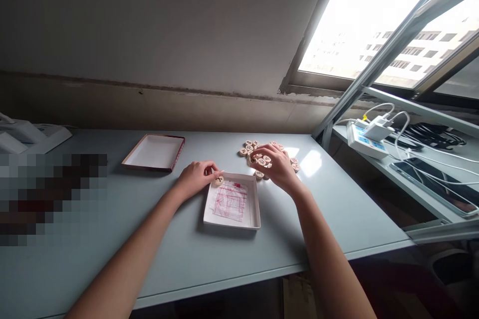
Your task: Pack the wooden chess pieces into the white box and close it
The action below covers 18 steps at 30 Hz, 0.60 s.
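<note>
A shallow white box (231, 224) sits on the table before me, with a folded plastic sheet with red print (231, 201) inside. One round wooden Chinese chess piece (218, 180) is in its far left corner. My left hand (197, 177) is closed at that corner, thumb and finger together on the rim, right beside the piece; whether they touch the piece is unclear. Beyond the box to the right, my right hand (276, 165) arches with fingers apart over a cluster of Chinese chess pieces (261, 161), partly hiding them. Its thumb is close to the pieces' left side.
A box lid (153, 152) with a dark red side lies inside-up at the back left. White devices (30, 134) stand at the far left. On the right, a shelf holds a power strip (366, 138), cables and a dark tablet-like device (436, 185).
</note>
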Each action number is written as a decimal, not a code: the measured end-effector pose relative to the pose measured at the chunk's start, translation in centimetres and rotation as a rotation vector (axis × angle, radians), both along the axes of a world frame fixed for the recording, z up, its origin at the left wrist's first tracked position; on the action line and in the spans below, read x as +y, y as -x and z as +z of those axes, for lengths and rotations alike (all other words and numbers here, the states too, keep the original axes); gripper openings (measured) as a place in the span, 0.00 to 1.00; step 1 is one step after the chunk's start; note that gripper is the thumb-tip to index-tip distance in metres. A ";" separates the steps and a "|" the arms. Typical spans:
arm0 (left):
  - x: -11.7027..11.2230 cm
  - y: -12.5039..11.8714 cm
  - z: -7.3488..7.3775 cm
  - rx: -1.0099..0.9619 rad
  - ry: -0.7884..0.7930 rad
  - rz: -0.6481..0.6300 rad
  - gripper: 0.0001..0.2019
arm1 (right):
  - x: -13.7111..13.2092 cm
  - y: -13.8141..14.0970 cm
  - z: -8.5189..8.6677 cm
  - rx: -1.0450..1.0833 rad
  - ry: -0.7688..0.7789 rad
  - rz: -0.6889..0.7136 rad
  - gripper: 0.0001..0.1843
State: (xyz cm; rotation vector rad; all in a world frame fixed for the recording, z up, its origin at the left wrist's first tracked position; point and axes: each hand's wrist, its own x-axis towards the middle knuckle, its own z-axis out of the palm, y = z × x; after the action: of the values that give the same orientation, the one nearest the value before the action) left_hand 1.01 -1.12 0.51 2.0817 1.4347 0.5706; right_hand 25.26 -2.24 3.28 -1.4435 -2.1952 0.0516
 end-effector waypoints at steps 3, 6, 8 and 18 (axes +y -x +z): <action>0.0 -0.2 -0.1 0.056 -0.003 0.009 0.19 | -0.6 1.3 0.2 0.052 0.080 0.179 0.09; 0.1 -0.3 -0.1 0.073 -0.004 0.013 0.18 | -1.2 2.9 -0.4 -0.047 0.147 0.306 0.06; 0.1 -0.2 -0.2 0.064 -0.005 0.006 0.18 | -1.4 3.7 -1.0 -0.119 0.130 0.323 0.06; 0.1 -0.1 0.0 0.049 0.006 -0.011 0.17 | -1.4 4.2 -1.2 -0.175 0.052 0.296 0.08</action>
State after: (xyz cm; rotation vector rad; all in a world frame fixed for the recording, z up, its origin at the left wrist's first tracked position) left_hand 1.09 -1.06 0.49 2.1112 1.4495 0.5143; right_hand 21.07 -3.59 2.07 -1.1768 -2.5542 0.0872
